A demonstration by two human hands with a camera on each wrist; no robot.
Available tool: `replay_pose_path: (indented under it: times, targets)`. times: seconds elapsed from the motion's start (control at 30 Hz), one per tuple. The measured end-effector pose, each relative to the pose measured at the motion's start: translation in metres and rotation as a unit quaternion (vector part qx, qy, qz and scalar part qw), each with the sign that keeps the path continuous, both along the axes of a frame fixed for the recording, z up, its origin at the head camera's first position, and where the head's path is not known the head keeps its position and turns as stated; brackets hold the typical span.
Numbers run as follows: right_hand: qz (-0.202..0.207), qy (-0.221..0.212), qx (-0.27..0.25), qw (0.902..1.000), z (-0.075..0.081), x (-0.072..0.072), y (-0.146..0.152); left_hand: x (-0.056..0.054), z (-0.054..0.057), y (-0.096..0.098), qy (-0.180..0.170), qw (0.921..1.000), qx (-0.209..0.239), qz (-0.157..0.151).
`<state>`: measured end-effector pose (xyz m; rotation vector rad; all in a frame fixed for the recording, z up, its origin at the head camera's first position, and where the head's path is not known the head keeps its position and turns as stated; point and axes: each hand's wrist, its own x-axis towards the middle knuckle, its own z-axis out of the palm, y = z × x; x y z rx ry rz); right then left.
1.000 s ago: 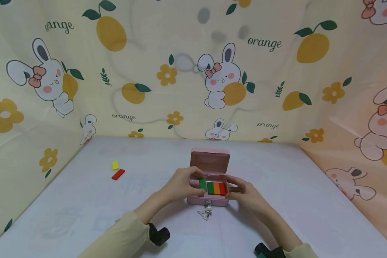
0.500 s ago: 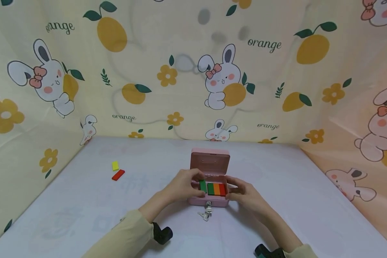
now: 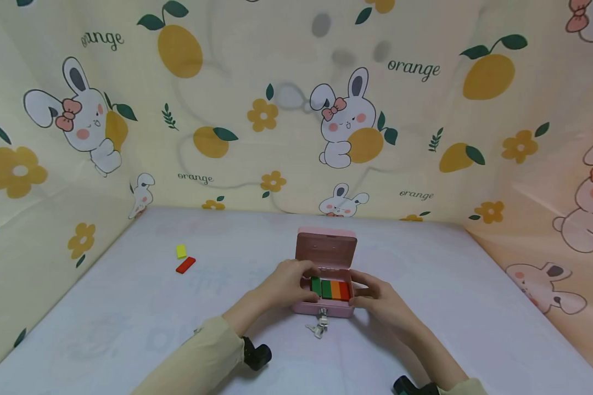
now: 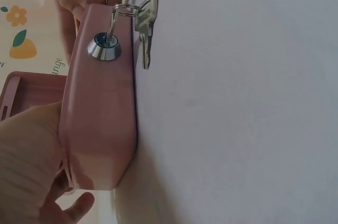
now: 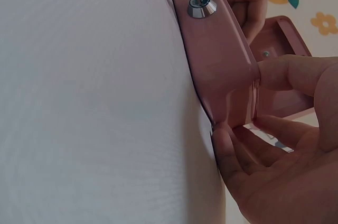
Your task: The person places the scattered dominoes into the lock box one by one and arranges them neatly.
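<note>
A pink metal cash box (image 3: 301, 308) stands on the table, its lid (image 3: 326, 249) raised behind it. My left hand (image 3: 289, 282) reaches over the left wall and pinches a green block (image 3: 315, 286) inside, thumb at the near end. Beside that block lies a row of green, orange and red blocks (image 3: 335, 290). With my right hand (image 3: 380, 296) I hold the box's right end. In the right wrist view, the thumb is at the rim and the fingers (image 5: 224, 142) at the lower corner. The box front hides the blocks in the left wrist view.
Keys (image 4: 145, 18) hang on a ring from the front lock (image 4: 104, 49). A yellow block (image 3: 180, 251) and a red block (image 3: 185, 265) lie at the far left of the white table (image 3: 128, 307). A patterned cloth (image 3: 227, 109) walls off the back and sides.
The left hand has lowered the green block slightly and brought it closer to the row in the box. My right hand stays on the box's end. The head view has shifted a little.
</note>
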<state>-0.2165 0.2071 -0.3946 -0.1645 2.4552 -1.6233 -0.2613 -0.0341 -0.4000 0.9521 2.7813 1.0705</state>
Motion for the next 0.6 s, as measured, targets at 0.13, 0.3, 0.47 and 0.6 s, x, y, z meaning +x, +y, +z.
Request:
replay_pose_path:
  times: [0.13,0.3,0.47,0.6]
  targets:
    - [0.002,0.0,-0.007,1.0,-0.0018,0.0005,0.0013,-0.0011,-0.0024,0.0022,-0.003,1.0,-0.005,-0.001]
    - [0.005,0.006,-0.011,0.9999,-0.0034,0.0005,0.0024,-0.0022,-0.0028,0.0022,0.005,0.9999,-0.002,-0.015]
    - [0.009,0.007,-0.019,0.9998,-0.0026,0.0009,0.0032,-0.0025,-0.0009,0.0016,0.0,0.9997,0.007,-0.023]
    - [0.011,0.005,-0.024,0.9996,-0.0021,0.0012,0.003,-0.0035,-0.0018,0.0022,-0.002,0.9997,0.007,-0.023]
